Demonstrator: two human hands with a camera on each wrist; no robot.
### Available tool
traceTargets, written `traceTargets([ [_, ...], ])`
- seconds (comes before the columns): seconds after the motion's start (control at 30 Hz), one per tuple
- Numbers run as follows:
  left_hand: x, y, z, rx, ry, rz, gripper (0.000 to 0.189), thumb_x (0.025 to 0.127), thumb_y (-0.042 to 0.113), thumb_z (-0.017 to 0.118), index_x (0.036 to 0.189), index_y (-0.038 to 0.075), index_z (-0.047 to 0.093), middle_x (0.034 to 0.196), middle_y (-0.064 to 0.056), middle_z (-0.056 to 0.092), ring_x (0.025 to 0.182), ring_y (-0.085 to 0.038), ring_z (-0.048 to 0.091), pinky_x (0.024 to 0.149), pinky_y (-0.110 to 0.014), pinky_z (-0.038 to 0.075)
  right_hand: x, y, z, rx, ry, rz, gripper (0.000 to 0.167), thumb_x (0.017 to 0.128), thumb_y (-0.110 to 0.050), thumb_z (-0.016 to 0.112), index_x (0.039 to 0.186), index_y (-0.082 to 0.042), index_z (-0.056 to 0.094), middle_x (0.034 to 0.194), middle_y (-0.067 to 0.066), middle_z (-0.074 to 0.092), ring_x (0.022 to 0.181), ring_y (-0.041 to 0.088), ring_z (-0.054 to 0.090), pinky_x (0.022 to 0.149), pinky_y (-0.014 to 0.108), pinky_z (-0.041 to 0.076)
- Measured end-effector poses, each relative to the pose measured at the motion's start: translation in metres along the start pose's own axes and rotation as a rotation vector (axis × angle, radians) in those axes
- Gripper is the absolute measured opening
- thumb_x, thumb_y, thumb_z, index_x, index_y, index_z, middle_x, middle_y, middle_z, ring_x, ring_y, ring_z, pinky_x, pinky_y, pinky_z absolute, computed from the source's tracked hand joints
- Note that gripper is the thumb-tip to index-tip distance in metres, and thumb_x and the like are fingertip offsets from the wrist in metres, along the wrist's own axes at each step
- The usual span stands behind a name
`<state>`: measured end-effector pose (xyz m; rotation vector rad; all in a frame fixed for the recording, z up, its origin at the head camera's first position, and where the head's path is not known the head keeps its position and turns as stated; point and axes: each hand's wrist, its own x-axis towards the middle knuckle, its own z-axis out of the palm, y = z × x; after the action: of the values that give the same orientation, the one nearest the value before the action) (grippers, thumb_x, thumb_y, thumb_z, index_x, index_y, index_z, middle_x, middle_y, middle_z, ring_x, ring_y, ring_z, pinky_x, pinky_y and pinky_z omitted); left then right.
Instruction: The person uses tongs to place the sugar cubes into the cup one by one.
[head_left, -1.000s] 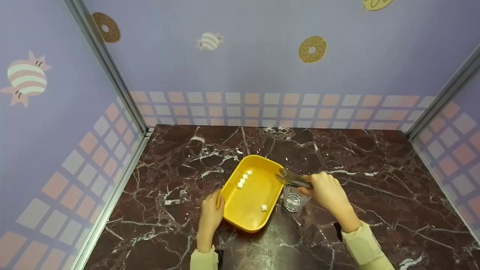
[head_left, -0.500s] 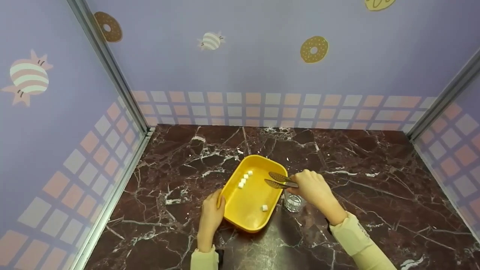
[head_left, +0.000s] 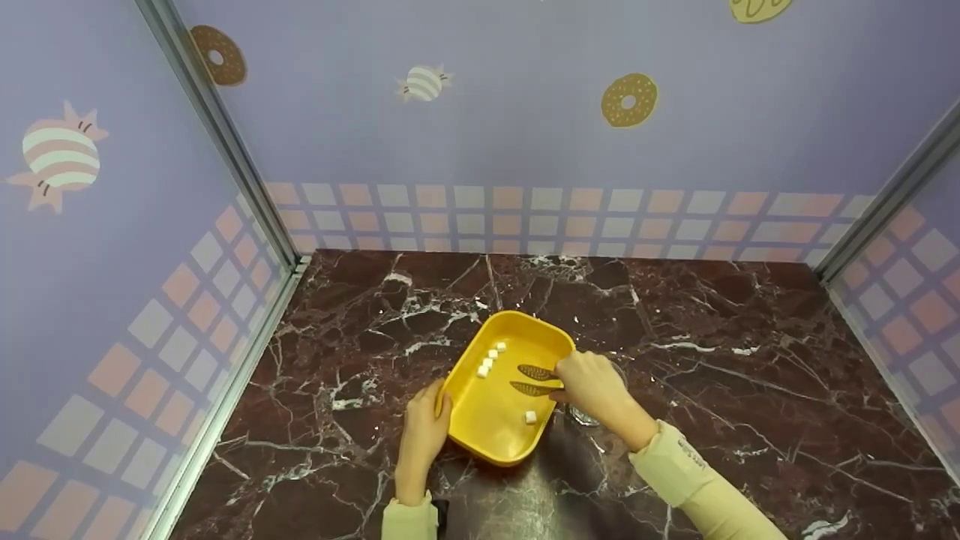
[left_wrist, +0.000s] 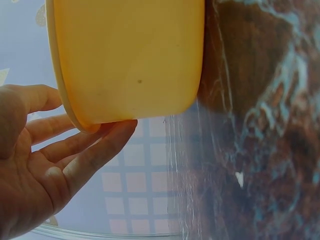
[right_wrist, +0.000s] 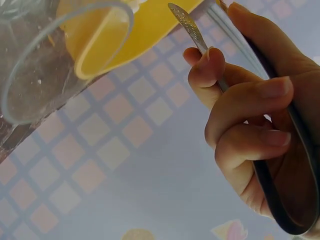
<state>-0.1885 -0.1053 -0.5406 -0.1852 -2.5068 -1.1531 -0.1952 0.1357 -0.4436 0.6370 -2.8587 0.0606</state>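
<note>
Right fingers (right_wrist: 250, 101) gripping tongs (head_left: 537, 372), left fingers (left_wrist: 95, 157) pinching yellow tray (head_left: 491, 427); right wrist (head_left: 634, 424) is crowding glass (head_left: 583, 418), likely risking tip-over.

Inside the tray (head_left: 484, 429), four cubes (head_left: 487, 363) are lined along the left, one cube (head_left: 530, 417) is set near the right; tongs (head_left: 535, 373) are held above, a glass (head_left: 583, 418) is placed rightward.

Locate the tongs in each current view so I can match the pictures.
Head: tongs below and right of centre, tips apart over the yellow tub, gripped by the right hand.
Left wrist: not in it.
Right wrist: right half, running from top centre towards the lower right corner.
Shared landmark: the yellow tub, low centre in head, upper left in left wrist, top left in right wrist.
</note>
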Motion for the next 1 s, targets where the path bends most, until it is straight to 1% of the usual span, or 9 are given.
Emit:
traceTargets([
  [0.13, 0.000, 0.000, 0.000, 0.001, -0.010, 0.001, 0.028, 0.084, 0.004, 0.054, 0.108, -0.011, 0.058, 0.097, -0.027, 0.062, 0.087, -0.035, 0.062, 0.073, -0.040, 0.052, 0.000, -0.004, 0.007, -0.038, -0.005, -0.014, 0.035, 0.057, -0.033, 0.080, 0.058, -0.006, 0.058, 0.059, 0.011, 0.061, 0.049, 0.028, 0.055, 0.044, 0.042, 0.044],
  [0.27, 0.000, -0.001, 0.000, 0.004, -0.004, 0.011, 0.028, 0.084, 0.003, 0.054, 0.107, -0.011, 0.059, 0.096, -0.027, 0.063, 0.086, -0.035, 0.062, 0.072, -0.041, 0.052, 0.000, -0.007, 0.012, -0.046, -0.018, -0.014, 0.036, 0.056, -0.031, 0.081, 0.056, -0.006, 0.056, 0.059, 0.011, 0.059, 0.049, 0.028, 0.054, 0.044, 0.041, 0.044],
  [0.47, 0.000, -0.001, 0.000, 0.004, 0.006, 0.022, 0.027, 0.083, 0.003, 0.055, 0.106, -0.011, 0.059, 0.095, -0.027, 0.063, 0.087, -0.036, 0.062, 0.074, -0.041, 0.052, -0.001, -0.010, 0.019, -0.039, -0.015, -0.011, 0.038, 0.053, -0.030, 0.082, 0.056, -0.006, 0.054, 0.059, 0.010, 0.059, 0.050, 0.029, 0.055, 0.043, 0.040, 0.045],
  [0.63, 0.000, -0.001, -0.001, 0.003, 0.000, 0.018, 0.027, 0.084, 0.003, 0.055, 0.106, -0.011, 0.059, 0.096, -0.027, 0.062, 0.087, -0.036, 0.062, 0.074, -0.041, 0.052, -0.001, -0.012, 0.024, -0.050, -0.013, -0.034, 0.037, 0.049, -0.030, 0.083, 0.053, -0.008, 0.053, 0.056, 0.007, 0.057, 0.048, 0.026, 0.053, 0.043, 0.039, 0.044],
  [0.9, 0.001, -0.001, 0.000, 0.008, 0.003, 0.006, 0.027, 0.084, 0.005, 0.055, 0.106, -0.011, 0.059, 0.096, -0.026, 0.063, 0.088, -0.036, 0.062, 0.075, -0.041, 0.052, -0.001, -0.020, 0.028, -0.178, 0.020, -0.061, 0.037, 0.042, -0.031, 0.084, 0.052, -0.010, 0.056, 0.053, 0.004, 0.057, 0.048, 0.022, 0.054, 0.042, 0.035, 0.046],
  [0.93, 0.001, -0.001, 0.000, 0.010, 0.003, 0.004, 0.027, 0.084, 0.005, 0.055, 0.106, -0.011, 0.059, 0.096, -0.026, 0.063, 0.088, -0.036, 0.062, 0.075, -0.042, 0.052, 0.000, -0.021, 0.029, -0.199, 0.023, -0.061, 0.035, 0.042, -0.030, 0.084, 0.052, -0.010, 0.056, 0.053, 0.003, 0.056, 0.047, 0.021, 0.054, 0.042, 0.034, 0.046],
  [1.0, 0.000, 0.000, 0.000, 0.012, 0.001, -0.002, 0.028, 0.084, 0.005, 0.055, 0.106, -0.010, 0.059, 0.096, -0.026, 0.063, 0.088, -0.036, 0.062, 0.075, -0.042, 0.052, 0.001, -0.023, 0.030, -0.239, 0.038, -0.066, 0.028, 0.046, -0.025, 0.081, 0.051, -0.011, 0.057, 0.052, 0.002, 0.056, 0.046, 0.019, 0.053, 0.041, 0.032, 0.045],
])
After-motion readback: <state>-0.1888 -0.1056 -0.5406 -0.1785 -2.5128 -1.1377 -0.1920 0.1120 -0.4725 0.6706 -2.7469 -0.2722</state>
